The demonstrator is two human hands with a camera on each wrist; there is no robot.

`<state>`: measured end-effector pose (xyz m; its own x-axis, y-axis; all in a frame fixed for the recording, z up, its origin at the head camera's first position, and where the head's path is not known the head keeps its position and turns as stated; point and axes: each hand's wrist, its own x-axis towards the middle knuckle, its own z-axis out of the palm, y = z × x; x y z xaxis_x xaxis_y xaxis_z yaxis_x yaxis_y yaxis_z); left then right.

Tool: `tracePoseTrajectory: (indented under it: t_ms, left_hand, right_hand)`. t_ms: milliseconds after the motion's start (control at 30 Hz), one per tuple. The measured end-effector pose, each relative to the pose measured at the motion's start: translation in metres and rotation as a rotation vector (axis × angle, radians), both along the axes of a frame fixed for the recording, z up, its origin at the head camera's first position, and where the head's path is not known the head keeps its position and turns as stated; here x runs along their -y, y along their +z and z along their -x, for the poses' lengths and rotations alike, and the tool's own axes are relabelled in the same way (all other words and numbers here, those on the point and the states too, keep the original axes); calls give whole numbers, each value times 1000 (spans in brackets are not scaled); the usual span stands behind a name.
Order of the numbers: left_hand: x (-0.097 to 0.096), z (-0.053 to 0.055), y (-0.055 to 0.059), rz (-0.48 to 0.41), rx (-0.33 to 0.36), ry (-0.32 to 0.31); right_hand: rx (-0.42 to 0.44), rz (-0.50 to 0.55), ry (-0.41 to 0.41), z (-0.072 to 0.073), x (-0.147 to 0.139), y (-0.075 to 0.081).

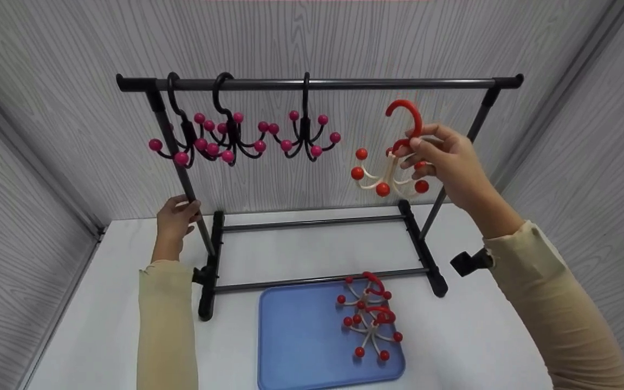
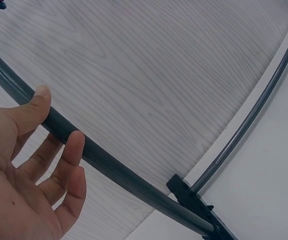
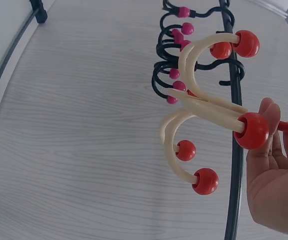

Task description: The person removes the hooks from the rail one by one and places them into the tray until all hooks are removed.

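Observation:
My right hand pinches the red hook of a cream multi-arm hanger with red ball tips. That hook is below the top bar of a dark metal rack, near its right end. In the right wrist view the hanger's cream arms spread out beyond the fingers. My left hand grips the rack's left post; the left wrist view shows thumb and fingertips around the post. Three black hangers with pink ball tips, one being the black hanger, hang from the bar's left and middle.
A blue tray lies on the white table in front of the rack. Two more cream hangers with red hooks rest on its right side, overlapping. The rack's base stands close to the wood-grain wall panel behind.

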<state>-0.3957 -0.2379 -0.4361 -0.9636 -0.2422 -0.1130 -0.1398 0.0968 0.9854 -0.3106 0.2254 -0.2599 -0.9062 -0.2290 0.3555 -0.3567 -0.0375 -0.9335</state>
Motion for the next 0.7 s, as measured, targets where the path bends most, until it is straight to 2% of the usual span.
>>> tracePoseTrajectory:
  t_ms: [67, 300, 700]
  left_hand:
    - [1, 0, 1, 0, 1, 0]
    - [0, 0, 7, -7, 6, -11]
    - [-3, 0, 7, -12, 17, -16]
  right_hand:
    - [4, -20, 13, -6, 0, -6]
    - [57, -143, -16, -23, 5, -29]
    - [102, -163, 139, -36, 28, -69]
